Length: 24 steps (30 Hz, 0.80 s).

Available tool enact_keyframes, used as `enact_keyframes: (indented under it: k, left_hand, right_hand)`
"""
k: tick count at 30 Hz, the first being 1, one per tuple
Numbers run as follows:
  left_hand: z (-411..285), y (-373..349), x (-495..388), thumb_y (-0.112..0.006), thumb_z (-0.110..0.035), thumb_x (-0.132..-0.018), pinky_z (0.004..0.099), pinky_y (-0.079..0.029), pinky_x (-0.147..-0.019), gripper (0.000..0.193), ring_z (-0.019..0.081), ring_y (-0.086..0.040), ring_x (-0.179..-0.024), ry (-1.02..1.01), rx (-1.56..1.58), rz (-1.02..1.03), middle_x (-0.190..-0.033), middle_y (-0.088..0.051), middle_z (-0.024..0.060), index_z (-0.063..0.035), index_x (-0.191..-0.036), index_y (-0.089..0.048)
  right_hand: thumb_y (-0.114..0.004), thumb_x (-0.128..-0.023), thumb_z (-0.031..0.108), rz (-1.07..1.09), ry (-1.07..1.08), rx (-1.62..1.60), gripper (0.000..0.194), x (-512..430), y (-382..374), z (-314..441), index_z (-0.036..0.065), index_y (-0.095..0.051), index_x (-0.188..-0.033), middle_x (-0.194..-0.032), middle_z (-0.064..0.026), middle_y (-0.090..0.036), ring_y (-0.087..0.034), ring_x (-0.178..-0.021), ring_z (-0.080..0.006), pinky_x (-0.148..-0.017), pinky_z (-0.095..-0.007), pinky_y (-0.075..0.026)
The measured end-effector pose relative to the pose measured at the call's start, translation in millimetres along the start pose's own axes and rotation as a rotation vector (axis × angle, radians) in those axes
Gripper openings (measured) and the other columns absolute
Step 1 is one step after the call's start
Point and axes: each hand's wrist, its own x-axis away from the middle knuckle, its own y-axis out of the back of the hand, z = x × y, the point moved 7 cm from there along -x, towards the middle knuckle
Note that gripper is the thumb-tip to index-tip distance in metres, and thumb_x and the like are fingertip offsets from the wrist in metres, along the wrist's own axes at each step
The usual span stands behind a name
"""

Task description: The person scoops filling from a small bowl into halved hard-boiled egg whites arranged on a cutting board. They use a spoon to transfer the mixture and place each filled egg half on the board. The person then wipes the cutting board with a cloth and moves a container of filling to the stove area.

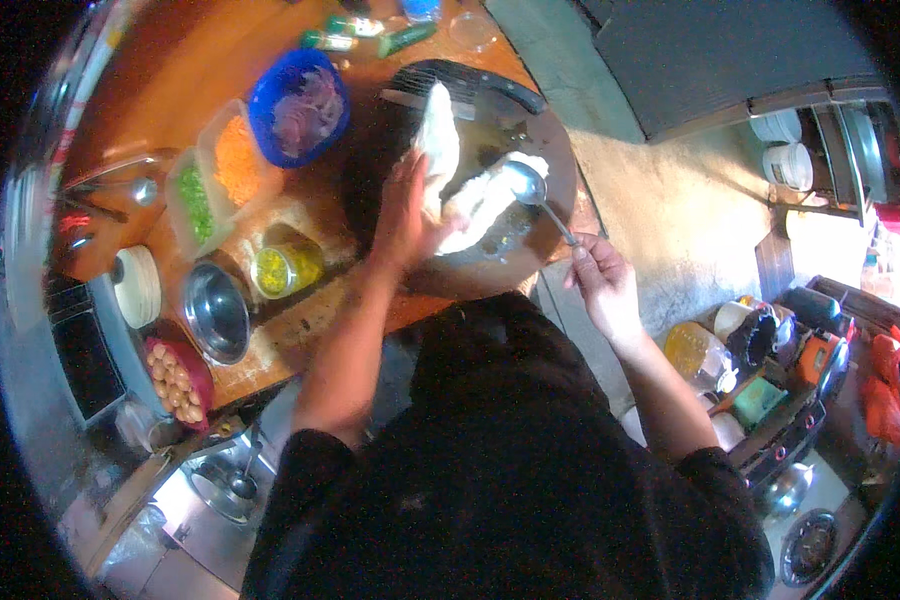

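Observation:
A round dark chopping board [547, 240] lies before me with a long white piece of food [487, 206], perhaps fish or meat, opened out on it. My left hand [412, 214] is on this piece, its fingers between the opened part and a raised white flap [440, 135]; whether they grip it is not clear. In my right hand [604, 281] is the handle of a metal spoon [525, 184], whose bowl touches the piece's far right end. A cleaver [506, 90] with a dark handle rests across the board's far edge.
Left of the board are a blue basin [300, 109] of pale meat or fish, tubs of shredded orange [238, 161] and chopped green food [195, 199], a jar of yellow food [285, 270], a steel bowl [217, 311] and eggs [174, 382]. Green bottles [330, 41] stand or lie beyond.

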Motion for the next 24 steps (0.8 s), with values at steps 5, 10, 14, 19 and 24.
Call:
enact_keyframes:
  k: [5,10,14,19,24]
  left_hand:
    - [8,-4,30,-0.083,-0.020,-0.072,0.0474,-0.039,-0.108,0.082,0.0414,-0.046,-0.129,0.304,0.245,0.274,-0.144,-0.046,0.0239,-0.0028,-0.142,-0.044]
    - [10,-15,21,-0.081,-0.015,-0.074,0.0458,-0.038,-0.109,0.071,0.0369,-0.046,-0.130,0.196,0.237,0.279,-0.139,-0.053,0.0177,-0.0051,-0.138,-0.051]
    - [15,-20,10,-0.079,-0.014,-0.075,0.0432,-0.045,-0.101,0.053,0.0363,-0.056,-0.118,0.253,0.199,0.221,-0.126,-0.061,0.0171,-0.0086,-0.125,-0.059]
    - [29,-20,11,-0.079,-0.017,-0.077,0.0399,-0.051,-0.095,0.046,0.0251,-0.066,-0.107,0.680,0.520,0.219,-0.111,-0.069,0.0130,-0.0065,-0.119,-0.064]
    - [-35,-4,-1,-0.080,-0.012,-0.071,0.0430,-0.046,-0.102,0.064,0.0341,-0.056,-0.119,-0.025,0.515,0.438,-0.128,-0.059,0.0145,-0.0097,-0.130,-0.056]
  right_hand:
    - [-0.056,-0.100,0.021,0.233,-0.060,0.628,0.022,-19,-58,-18,0.009,-0.071,-0.109,-0.081,-0.0135,-0.070,-0.069,-0.068,-0.0201,-0.063,-0.0355,-0.054]
    - [-0.054,-0.095,0.025,0.208,-0.021,0.946,0.024,-26,-79,-25,0.021,-0.069,-0.113,-0.090,-0.0203,-0.070,-0.069,-0.084,-0.0413,-0.075,-0.0515,-0.055]
    - [-0.058,-0.095,0.027,0.135,0.028,1.107,0.028,-8,-66,-11,0.017,-0.070,-0.119,-0.088,-0.0194,-0.071,-0.070,-0.084,-0.0377,-0.074,-0.0460,-0.056]
    - [-0.057,-0.092,0.016,0.037,0.230,1.290,0.028,17,-59,9,0.010,-0.067,-0.118,-0.080,-0.0180,-0.069,-0.069,-0.069,-0.0353,-0.062,-0.0439,-0.056]
    - [-0.059,-0.087,0.011,0.145,0.420,1.404,0.026,8,-92,3,0.003,-0.064,-0.112,-0.070,-0.0137,-0.066,-0.068,-0.061,-0.0299,-0.055,-0.0405,-0.055]
